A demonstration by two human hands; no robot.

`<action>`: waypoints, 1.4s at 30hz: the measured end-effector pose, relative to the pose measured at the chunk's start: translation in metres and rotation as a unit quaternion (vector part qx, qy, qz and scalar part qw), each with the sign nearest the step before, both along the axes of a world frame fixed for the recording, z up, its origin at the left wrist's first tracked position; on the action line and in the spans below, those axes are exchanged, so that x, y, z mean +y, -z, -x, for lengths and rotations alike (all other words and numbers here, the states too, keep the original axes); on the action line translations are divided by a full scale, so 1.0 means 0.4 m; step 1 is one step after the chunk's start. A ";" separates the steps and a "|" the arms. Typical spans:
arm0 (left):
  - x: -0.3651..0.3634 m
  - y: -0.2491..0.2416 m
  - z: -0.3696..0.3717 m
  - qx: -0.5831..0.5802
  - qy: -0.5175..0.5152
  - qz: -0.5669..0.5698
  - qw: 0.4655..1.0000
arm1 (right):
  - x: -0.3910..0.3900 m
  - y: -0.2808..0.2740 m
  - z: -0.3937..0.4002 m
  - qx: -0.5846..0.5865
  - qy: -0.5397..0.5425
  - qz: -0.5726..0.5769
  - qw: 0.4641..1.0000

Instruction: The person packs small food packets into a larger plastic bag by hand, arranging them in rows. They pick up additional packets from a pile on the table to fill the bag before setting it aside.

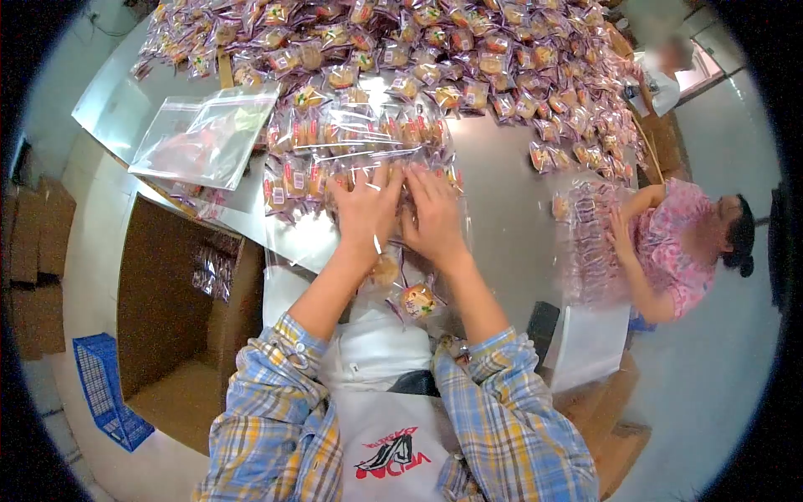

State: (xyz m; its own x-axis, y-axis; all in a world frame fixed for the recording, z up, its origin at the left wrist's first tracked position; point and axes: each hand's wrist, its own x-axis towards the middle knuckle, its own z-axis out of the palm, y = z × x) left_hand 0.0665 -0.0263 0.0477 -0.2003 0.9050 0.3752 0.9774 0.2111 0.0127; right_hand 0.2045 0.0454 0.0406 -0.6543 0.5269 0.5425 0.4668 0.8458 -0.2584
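My left hand point(364, 209) and my right hand point(433, 216) lie side by side, fingers flat, pressing on a clear plastic bag point(351, 138) filled with several wrapped snack packets. The bag rests on the steel table point(502, 217). Two loose wrapped snacks point(416, 299) sit near the table's front edge between my forearms. Whether the fingers pinch the bag's film I cannot tell; they press on it from above.
A large heap of wrapped snacks point(468, 50) covers the far table. A stack of empty clear bags point(205, 138) lies at left. An open cardboard box point(180, 318) stands below left, a blue crate point(104, 389) beside it. A co-worker point(686, 243) at right handles another filled bag point(585, 243).
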 end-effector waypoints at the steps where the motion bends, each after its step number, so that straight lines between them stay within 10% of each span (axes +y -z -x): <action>1: 0.004 -0.005 0.005 -0.012 -0.001 0.010 1.000 | 0.005 -0.003 0.003 -0.004 0.004 -0.005 1.000; 17: 0.029 0.080 0.024 0.076 0.006 -0.039 0.996 | -0.013 -0.034 0.014 0.024 -0.011 0.070 0.997; 24: -0.070 -0.008 0.063 -0.055 0.107 -0.076 0.990 | -0.082 -0.035 -0.024 -0.019 0.000 0.050 0.999; 42: -0.102 0.082 0.197 -0.044 -0.007 -0.066 0.997 | -0.027 0.022 0.103 -0.068 0.074 0.009 0.995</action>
